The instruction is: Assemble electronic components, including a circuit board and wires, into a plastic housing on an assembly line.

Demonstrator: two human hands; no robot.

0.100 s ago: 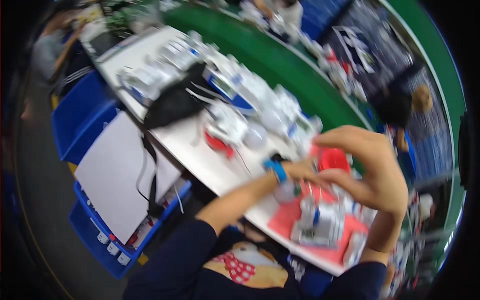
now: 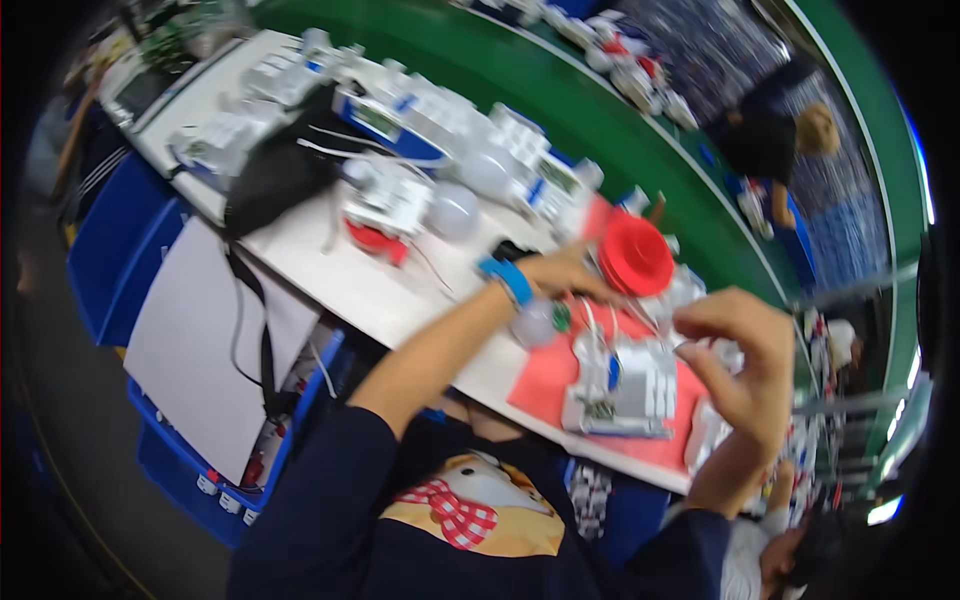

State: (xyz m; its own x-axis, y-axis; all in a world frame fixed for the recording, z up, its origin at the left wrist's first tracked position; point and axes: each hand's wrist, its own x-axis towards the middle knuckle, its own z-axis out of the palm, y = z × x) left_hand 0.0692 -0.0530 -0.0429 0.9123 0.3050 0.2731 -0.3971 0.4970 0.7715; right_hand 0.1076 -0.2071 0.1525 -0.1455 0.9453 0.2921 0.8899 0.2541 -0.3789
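Note:
My left hand [image 2: 568, 273], with a blue band at the wrist, is closed at the left edge of a round red plastic piece [image 2: 636, 257] with a raised ring in its middle. Some of those fingers are hidden behind the piece. Lower right of it, my right hand [image 2: 745, 350] is raised with thumb and fingers curved apart, nothing visible between them. Below the hands a white device [image 2: 625, 385] with thin wires lies on a pink mat [image 2: 540, 380]. A white bulb-shaped part [image 2: 533, 322] with a green end sits beside my left wrist.
Left along the white table [image 2: 320, 265] lie a white device with a red base [image 2: 390, 205], a white globe [image 2: 453, 212], a black bag [image 2: 285, 165] and several white units. Blue crates [image 2: 125, 235] and a white board [image 2: 215, 340] stand beside it. Other people work across the green aisle and nearby.
The view has shifted, so the table sits higher and further left. My right hand has drawn back from the red piece, which now shows more fully. My left hand stays beside it.

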